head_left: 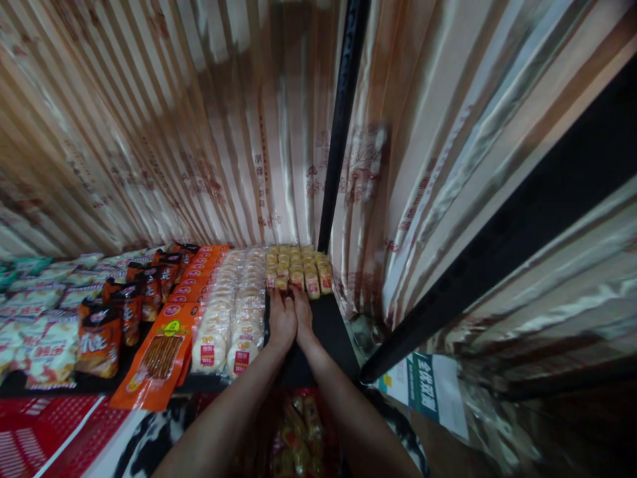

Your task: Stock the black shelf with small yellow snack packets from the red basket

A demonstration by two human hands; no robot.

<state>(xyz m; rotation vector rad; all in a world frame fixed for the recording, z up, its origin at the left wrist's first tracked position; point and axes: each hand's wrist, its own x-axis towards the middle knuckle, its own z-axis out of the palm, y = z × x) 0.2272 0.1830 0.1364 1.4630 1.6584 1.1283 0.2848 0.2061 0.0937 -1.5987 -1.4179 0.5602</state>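
Small yellow-wrapped snack packets (312, 282) stand in tight rows at the right end of a black shelf (326, 332). My left hand (283, 322) reaches the front of these rows, its fingers closed around a packet at the near edge. Right beside it, my right hand (302, 315) has its fingers bent against the front packets, touching them. The two hands nearly meet, and their fingertips are partly hidden. Left of the hands lie two columns of round white crackers (209, 345) in clear wrappers.
Orange flat snack packs (164, 352), black-and-orange bags (98, 338) and white bags (50, 348) fill the shelf leftward. Below are a red basket (44, 425) and more yellow packets (301, 435). Black posts (341, 126) and curtains (223, 133) stand behind.
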